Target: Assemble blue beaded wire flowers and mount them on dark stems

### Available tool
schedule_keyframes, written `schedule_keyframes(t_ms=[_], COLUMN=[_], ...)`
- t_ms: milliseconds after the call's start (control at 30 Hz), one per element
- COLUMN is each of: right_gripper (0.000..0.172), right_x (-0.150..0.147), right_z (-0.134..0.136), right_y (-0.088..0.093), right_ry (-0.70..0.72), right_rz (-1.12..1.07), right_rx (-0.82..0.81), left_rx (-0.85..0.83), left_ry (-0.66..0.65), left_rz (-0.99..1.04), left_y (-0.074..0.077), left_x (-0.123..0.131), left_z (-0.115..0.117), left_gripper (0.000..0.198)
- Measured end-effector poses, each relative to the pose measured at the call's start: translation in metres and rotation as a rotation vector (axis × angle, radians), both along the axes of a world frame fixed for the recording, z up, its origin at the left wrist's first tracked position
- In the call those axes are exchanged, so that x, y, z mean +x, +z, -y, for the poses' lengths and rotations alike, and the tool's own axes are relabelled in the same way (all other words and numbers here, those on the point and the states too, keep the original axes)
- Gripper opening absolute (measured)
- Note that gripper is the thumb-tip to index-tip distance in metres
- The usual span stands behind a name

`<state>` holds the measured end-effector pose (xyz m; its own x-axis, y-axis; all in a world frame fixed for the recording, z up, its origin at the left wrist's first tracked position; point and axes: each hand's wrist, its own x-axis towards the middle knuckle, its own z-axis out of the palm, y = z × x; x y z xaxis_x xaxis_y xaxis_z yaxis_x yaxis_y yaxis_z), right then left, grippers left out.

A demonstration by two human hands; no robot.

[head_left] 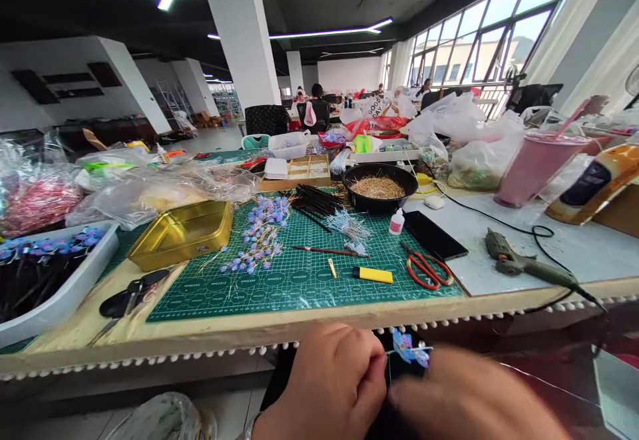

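My left hand point(334, 377) is closed in a pinch below the table's front edge. A thin stem runs out of its fingertips to a small blue and purple artificial flower point(410, 348). Close beside it is my right hand point(464, 393), smeared by motion, with its fingertips near my left fingers; what it holds cannot be made out. A thin pale wire point(544, 381) trails off to the right behind that hand. On the green cutting mat point(299, 293) above my hands lie blue flower sprigs point(262, 233), a yellow lighter point(374, 274) and a gold clip point(332, 267).
Red-handled scissors point(426, 270), a phone point(434, 235), a glue bottle point(397, 222) and a glue gun point(524, 260) lie at the right. A gold tin point(184, 233) and a white tray point(94, 277) stand left. Behind is a black bowl point(379, 190). People sit farther back.
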<state>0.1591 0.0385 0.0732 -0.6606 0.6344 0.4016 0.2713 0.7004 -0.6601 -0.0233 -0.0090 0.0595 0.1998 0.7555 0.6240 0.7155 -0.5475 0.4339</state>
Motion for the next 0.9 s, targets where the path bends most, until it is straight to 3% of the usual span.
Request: schedule_keyframes(t_ms=[67,133,267,400,533,733,900], right_gripper=[0.017,0.02,0.024,0.019,0.028,0.015,0.021], right_x=[-0.003,-0.014,-0.035,-0.03,-0.023,-0.015,-0.02], right_z=[-0.018,-0.028,-0.016,-0.007,-0.008,-0.019,-0.029], right_y=[0.025,0.036,0.017,-0.007,-0.002,0.017,0.001], right_ry=[-0.054,-0.026,0.047,0.045,0.021,0.008,-0.03], right_rz=[0.025,0.008,0.008,0.0,0.001,0.005,-0.031], right_rx=[-0.035,-0.086,-0.11,-0.166,-0.198,-0.24,-0.375], left_rx=[0.031,0.074,0.095,0.05,0.096,0.096,0.095], left_ry=[-0.077,-0.095,-0.049,-0.084,-0.105,-0.071,-0.08], left_rz=[-0.014,0.013,-0.024,-0.09,-0.036,-0.126,-0.077], left_y=[0.003,0.004,0.001,0.004,0.009,0.004,0.008], left_x=[0.0,-0.002,-0.012,-0.013,-0.011,-0.014,-0.01], left_z=[0.003,0.006,0.007,0.007,0.006,0.004,0.006], left_gripper=[0.016,0.018,0.019,0.016,0.019,0.015,0.019])
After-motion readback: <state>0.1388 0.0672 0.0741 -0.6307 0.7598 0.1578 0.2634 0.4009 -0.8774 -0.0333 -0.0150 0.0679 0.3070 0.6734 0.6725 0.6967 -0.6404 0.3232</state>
